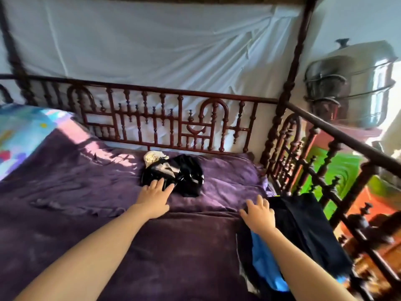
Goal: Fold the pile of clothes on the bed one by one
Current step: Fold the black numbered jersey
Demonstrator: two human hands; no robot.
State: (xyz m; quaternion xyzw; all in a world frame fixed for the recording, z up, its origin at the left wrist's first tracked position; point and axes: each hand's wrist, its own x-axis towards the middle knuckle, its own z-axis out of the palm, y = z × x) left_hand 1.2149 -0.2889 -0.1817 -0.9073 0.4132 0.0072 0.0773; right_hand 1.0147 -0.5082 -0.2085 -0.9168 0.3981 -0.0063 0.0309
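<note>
- Clothes lie in two spots on your bed [86,192], whose plush purple blanket [65,235] is rumpled into soft ridges.
- Along the far and right sides runs a dark-red wooden railing [169,118] of turned spindles and arches.
- By the right rail lies a dark stack [308,231], matte and flat, with a smooth blue garment [264,257] showing at its near-left edge.
- Mid-bed, near the far rail, sits the pile [186,170], a crumpled heap of glossy black cloth with a wrinkled cream piece [154,157] at its far-left corner.
- Your left hand [154,198] lies flat, fingers spread, tips touching the pile's near edge.
- Your right hand [258,216], fingers spread too, rests at the dark stack's left edge.
</note>
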